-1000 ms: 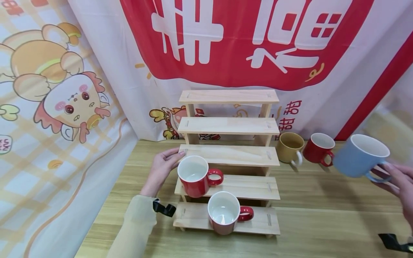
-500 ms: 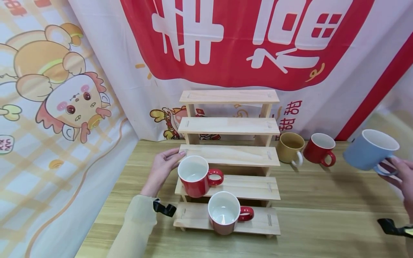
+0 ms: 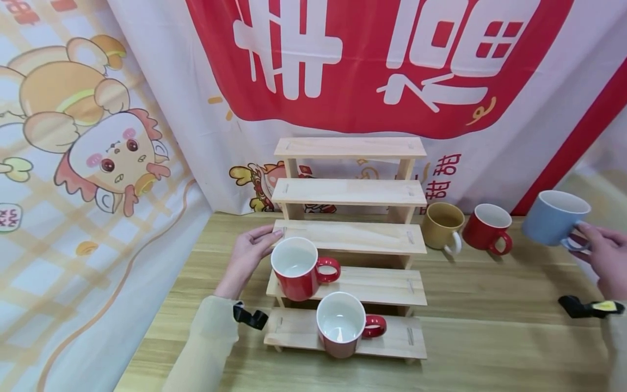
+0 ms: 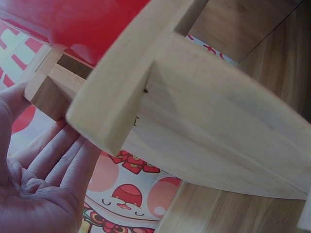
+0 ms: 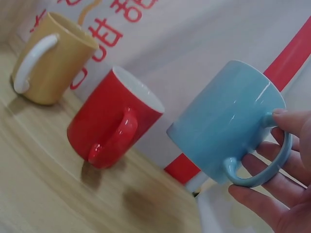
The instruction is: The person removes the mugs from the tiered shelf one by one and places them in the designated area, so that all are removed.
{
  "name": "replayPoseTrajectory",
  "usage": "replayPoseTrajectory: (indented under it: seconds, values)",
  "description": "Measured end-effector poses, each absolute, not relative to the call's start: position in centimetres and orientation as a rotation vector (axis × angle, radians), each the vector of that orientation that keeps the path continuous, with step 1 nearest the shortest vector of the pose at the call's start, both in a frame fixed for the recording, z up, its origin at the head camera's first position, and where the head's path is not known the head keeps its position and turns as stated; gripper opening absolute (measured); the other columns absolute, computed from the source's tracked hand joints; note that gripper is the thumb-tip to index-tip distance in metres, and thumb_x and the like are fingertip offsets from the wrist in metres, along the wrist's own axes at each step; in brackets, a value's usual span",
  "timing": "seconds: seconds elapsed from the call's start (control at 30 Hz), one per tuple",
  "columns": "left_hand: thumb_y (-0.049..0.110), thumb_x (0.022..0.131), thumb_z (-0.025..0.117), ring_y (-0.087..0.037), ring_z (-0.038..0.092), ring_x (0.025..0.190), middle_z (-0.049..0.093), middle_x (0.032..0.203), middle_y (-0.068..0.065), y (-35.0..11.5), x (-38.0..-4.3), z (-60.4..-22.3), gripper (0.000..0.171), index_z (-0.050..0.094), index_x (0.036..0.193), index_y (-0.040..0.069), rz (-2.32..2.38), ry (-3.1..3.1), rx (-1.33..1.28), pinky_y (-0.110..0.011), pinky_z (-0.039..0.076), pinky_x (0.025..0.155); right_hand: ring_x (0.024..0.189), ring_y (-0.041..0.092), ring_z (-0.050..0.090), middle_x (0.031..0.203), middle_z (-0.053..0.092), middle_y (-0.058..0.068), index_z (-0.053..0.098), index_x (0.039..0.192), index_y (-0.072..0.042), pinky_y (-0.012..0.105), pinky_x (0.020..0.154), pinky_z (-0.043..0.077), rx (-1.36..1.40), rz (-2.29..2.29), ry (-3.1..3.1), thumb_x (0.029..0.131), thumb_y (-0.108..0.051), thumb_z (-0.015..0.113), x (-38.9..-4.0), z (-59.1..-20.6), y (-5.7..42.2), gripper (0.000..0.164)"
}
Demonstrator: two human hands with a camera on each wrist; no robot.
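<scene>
In the head view my left hand (image 3: 245, 258) holds the left end of the middle step of a stepped wooden shelf (image 3: 343, 237). The left wrist view has the thumb and fingers (image 4: 63, 160) at either side of that board end. At the far right, my right hand (image 3: 607, 256) grips a light blue mug (image 3: 551, 220) by its handle. The mug hangs tilted above the table, right of a red mug (image 5: 109, 124). One red mug (image 3: 296, 280) sits on the second step from the bottom, another (image 3: 338, 332) on the lowest step, handles to the right.
A tan mug (image 3: 441, 226) with a white handle stands just right of the shelf, beside the red mug. All rest on the wood-grain table (image 3: 490, 337). A printed curtain (image 3: 382, 81) hangs close behind, and another cloth (image 3: 88, 234) hangs at the left.
My right hand has carried the blue mug first to the right, then slightly back left and towards the curtain. My left hand and the shelf have stayed in place.
</scene>
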State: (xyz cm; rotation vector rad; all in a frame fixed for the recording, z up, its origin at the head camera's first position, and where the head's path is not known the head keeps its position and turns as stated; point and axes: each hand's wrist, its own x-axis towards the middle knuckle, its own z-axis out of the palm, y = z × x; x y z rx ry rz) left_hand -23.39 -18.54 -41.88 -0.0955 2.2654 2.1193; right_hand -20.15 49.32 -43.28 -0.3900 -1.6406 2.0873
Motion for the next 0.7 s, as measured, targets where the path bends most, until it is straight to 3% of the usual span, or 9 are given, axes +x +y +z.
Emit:
replayPoseTrajectory:
  seconds: [0.2,0.4,0.53,0.7]
  values:
    - [0.035,0.092,0.079,-0.026,0.065,0.117,0.067,0.129,-0.017,-18.6,-23.5,-42.0,0.062,0.059,0.137,-0.003,2.111,2.273,-0.082,-0.031,0.057,0.092,0.064,-0.004,0.066,0.076,0.068,-0.018,0.071,0.088,-0.019,0.018,0.048,0.056,-0.608,1.977,-1.799,0.096,-0.024,0.073,-21.5,-44.6,49.6,0.011]
    - [0.035,0.092,0.079,-0.026,0.065,0.116,0.067,0.129,-0.018,-18.6,-23.5,-42.0,0.062,0.059,0.137,-0.003,2.105,2.278,-0.072,-0.031,0.057,0.092,0.063,-0.001,0.068,0.075,0.067,-0.017,0.075,0.086,-0.017,0.022,0.047,0.057,-0.626,1.992,-1.821,0.094,-0.022,0.076,-21.7,-46.5,49.3,0.009]
    - [0.035,0.092,0.079,-0.026,0.065,0.116,0.067,0.128,-0.017,-18.6,-23.5,-41.9,0.062,0.059,0.137,-0.002,2.103,2.274,-0.08,-0.031,0.057,0.092,0.058,-0.001,0.065,0.071,0.066,-0.018,0.075,0.078,-0.024,0.02,0.044,0.056,-0.692,1.923,-1.846,0.095,-0.021,0.075,-21.8,-47.5,49.1,0.017]
    - [0.036,0.092,0.079,-0.026,0.064,0.117,0.066,0.13,-0.017,-18.6,-23.5,-41.9,0.064,0.058,0.138,-0.002,2.095,2.275,-0.094,-0.032,0.057,0.093,0.056,0.0,0.064,0.07,0.065,-0.016,0.074,0.075,-0.023,0.019,0.044,0.055,-0.76,1.905,-1.852,0.095,-0.021,0.075,-21.9,-48.0,49.0,0.02]
